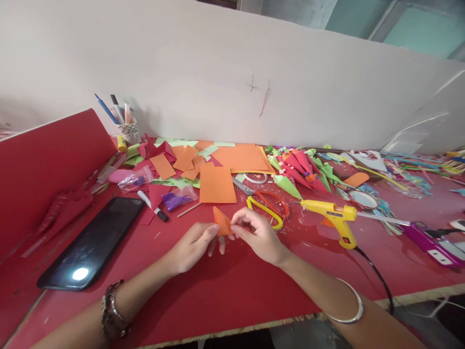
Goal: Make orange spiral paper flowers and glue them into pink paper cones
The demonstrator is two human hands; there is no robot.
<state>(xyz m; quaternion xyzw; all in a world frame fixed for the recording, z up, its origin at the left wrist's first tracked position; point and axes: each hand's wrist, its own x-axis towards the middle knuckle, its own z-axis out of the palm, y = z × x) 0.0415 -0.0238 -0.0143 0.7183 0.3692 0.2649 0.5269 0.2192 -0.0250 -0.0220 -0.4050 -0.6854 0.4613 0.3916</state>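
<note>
A small folded piece of orange paper (223, 223) is held up between both hands above the red table. My left hand (198, 242) pinches its left edge between thumb and fingers, some fingertips showing underneath. At the paper's right corner, my right hand (257, 235) closes thumb and index finger on it. Just behind the hands lies a flat orange sheet (218, 185). Scissors with red and yellow handles (267, 213) rest beyond my right hand, beside a yellow glue gun (336, 217). A thin stick (189, 210) lies behind my left hand.
A black phone (92, 245) lies at the left, near a marker (152, 205). Paper scraps (163, 166), colourful paper cones (301, 169) and a pen cup (129, 130) line the back. A purple power strip (432, 245) sits at the right.
</note>
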